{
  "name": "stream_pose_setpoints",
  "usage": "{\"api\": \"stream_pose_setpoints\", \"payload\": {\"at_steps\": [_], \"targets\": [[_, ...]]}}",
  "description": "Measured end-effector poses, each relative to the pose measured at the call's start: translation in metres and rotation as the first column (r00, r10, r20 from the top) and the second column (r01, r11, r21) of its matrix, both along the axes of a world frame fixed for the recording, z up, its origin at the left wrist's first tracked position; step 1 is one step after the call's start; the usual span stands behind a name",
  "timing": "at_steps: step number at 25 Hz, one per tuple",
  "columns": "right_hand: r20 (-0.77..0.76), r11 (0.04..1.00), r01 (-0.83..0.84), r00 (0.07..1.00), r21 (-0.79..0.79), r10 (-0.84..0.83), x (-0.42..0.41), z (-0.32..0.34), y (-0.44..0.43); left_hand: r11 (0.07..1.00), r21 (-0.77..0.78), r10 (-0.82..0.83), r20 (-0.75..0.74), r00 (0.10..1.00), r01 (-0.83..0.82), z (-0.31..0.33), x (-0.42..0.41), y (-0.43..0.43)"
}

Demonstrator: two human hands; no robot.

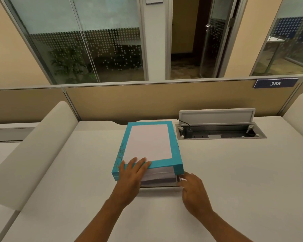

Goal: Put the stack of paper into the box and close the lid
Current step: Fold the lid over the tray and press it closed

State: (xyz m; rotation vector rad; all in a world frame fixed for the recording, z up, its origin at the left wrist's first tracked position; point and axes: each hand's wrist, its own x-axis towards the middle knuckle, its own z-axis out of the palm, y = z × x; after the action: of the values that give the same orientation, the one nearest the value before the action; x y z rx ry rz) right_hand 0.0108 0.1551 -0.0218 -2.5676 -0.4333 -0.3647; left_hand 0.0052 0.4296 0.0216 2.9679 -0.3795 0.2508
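A teal box lid (173,137) with a white centre panel lies over the box in the middle of the desk. Its near edge is raised, and the white stack of paper (157,175) shows in the gap under it. My left hand (132,173) rests on the lid's near left corner, fingers spread over the top and the front rim. My right hand (193,191) is at the near right corner of the box, its fingertips touching low beside the lid's corner. The box base is mostly hidden by the lid and my hands.
An open cable hatch (220,131) with a raised grey flap and a plugged black cable sits in the white desk (243,172) behind the box to the right. Beige partition panels (164,102) edge the desk at the back, with padded dividers at both sides.
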Motion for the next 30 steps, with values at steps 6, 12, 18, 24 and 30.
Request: {"api": "stream_pose_setpoints", "payload": {"at_steps": [6,12,18,24,30], "targets": [[-0.493,0.768,0.396,0.862,0.503,-0.121,0.030,0.023,0.003,0.997,0.075,0.002,-0.021,1.000,0.000,-0.019,-0.010,0.004],[-0.664,0.789,0.391,0.747,0.474,0.030,0.035,0.028,0.018,0.994,0.104,-0.037,-0.034,0.999,0.041,-0.025,-0.021,0.002],[-0.683,0.802,0.424,0.730,0.421,-0.028,0.038,0.024,0.016,0.992,0.114,-0.049,-0.040,0.998,0.054,-0.024,-0.024,0.005],[-0.703,0.802,0.435,0.710,0.410,-0.025,0.033,0.016,0.011,0.990,0.138,-0.023,-0.051,0.998,0.030,-0.036,-0.029,-0.001],[-0.628,0.868,0.356,0.776,0.345,-0.069,0.038,0.006,0.017,0.999,-0.025,-0.038,0.010,0.999,0.038,-0.028,-0.020,0.002]]}}
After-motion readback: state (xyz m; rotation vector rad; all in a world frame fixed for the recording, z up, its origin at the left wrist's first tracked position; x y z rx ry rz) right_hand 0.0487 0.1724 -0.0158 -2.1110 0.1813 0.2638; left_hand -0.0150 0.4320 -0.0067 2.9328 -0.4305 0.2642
